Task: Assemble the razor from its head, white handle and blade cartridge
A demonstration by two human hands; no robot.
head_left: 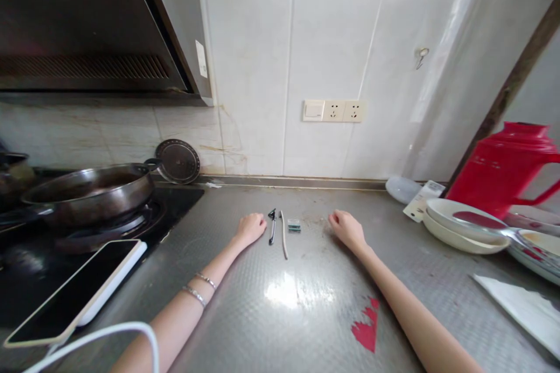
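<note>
My left hand [251,228] rests on the metal countertop [245,315], its fingers curled into a loose fist. Just right of it lies a slim black-and-silver tool [272,227], perhaps a drawing compass, apart from the fingers. Beside that is a thin, slightly bent whitish stick or cord [284,236]. A small flat clear case with dark green parts [294,225] comes after it to the right. Farther right, my right hand [347,229] also rests closed on the counter, touching none of these items. Nothing shows in either fist.
At left, a steel pan [91,189] sits on the black stove, with a phone [74,294] and white cable [131,329] nearer. A red thermos jug [503,169], stacked dishes [459,239] and white paper [520,309] are right. A red patch [366,326] marks the front.
</note>
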